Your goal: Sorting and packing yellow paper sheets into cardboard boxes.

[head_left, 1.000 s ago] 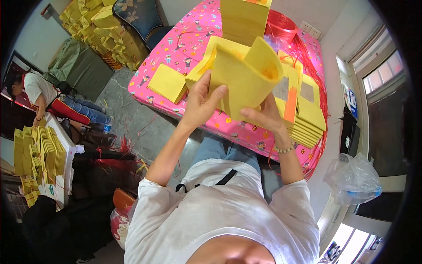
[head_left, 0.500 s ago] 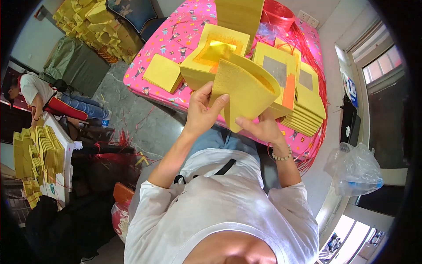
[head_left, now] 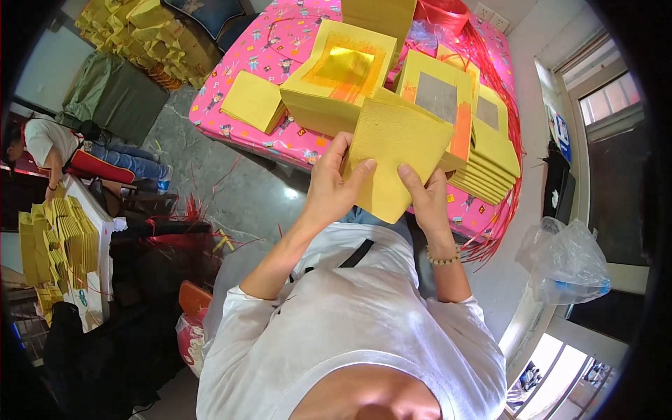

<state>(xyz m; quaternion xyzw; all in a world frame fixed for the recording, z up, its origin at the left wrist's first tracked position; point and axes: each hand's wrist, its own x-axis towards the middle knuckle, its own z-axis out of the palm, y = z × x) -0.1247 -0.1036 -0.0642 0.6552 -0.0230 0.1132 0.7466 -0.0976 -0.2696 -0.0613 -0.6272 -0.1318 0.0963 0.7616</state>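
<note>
One wide table (head_left: 266, 52) is seen. On it are set one thick yellow block (head_left: 318, 112) with a gold patch, one tall yellow block (head_left: 378, 21) at the back, one yellow block with a grey patch (head_left: 435, 98), one pile in layers (head_left: 493, 178) at the right and one low flat pile (head_left: 253, 101) at the left. One yellow paper stack (head_left: 399, 150) is held up by two hands, just over the near edge of the table. Its left side is gripped by the left hand (head_left: 339, 178) and its right side by the right hand (head_left: 425, 196), with both thumbs pressed on its front. One bracelet (head_left: 442, 259) of round beads is worn on the right wrist.

The blocks are made of many sheets. The gold patch is shiny, with rough orange around it; the grey patch is dull. The held stack is flat, bumpy and four-sided. Thin red strings (head_left: 514, 140) are hung down the table's right side.

The table is covered by a smooth pink cloth with little printed people. The floor (head_left: 262, 192) is grey and shiny. Yellow bundles (head_left: 143, 38) are heaped at the far left, and one other person (head_left: 52, 150) is seen by a white table (head_left: 98, 238).
</note>
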